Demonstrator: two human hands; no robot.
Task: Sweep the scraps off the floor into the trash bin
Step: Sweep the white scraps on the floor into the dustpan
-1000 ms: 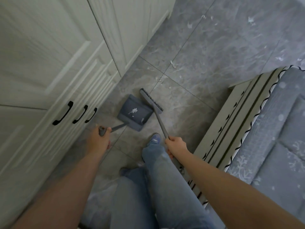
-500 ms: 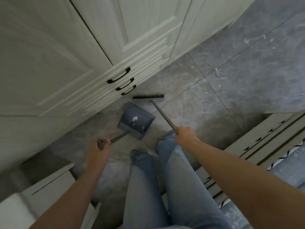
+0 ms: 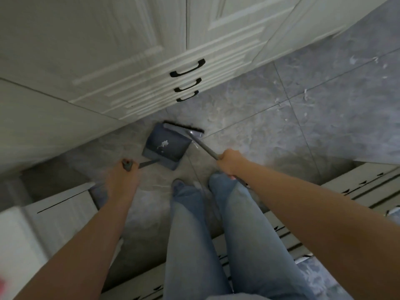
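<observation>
A: Grips?
B: Left hand (image 3: 123, 178) wraps the dustpan (image 3: 165, 146) handle; right hand (image 3: 229, 162) clasps the broom (image 3: 186, 131) stick.
A: Scraps (image 3: 163, 145)?
B: In the pan, ahead of both hands, broom head at its mouth.

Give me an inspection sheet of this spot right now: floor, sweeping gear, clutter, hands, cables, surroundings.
Surface: grey tiled floor, white scraps scattered at upper right.
Job's things: dustpan holding a few white scraps; broom head at its front edge. No trash bin seen.
Clutter: nothing seen beyond the scraps.
Hands: left hand grips the dustpan handle; right hand grips the broom handle.
Cables: nothing seen.
Surroundings: white cabinet with black drawer handles; person's jeans.
</observation>
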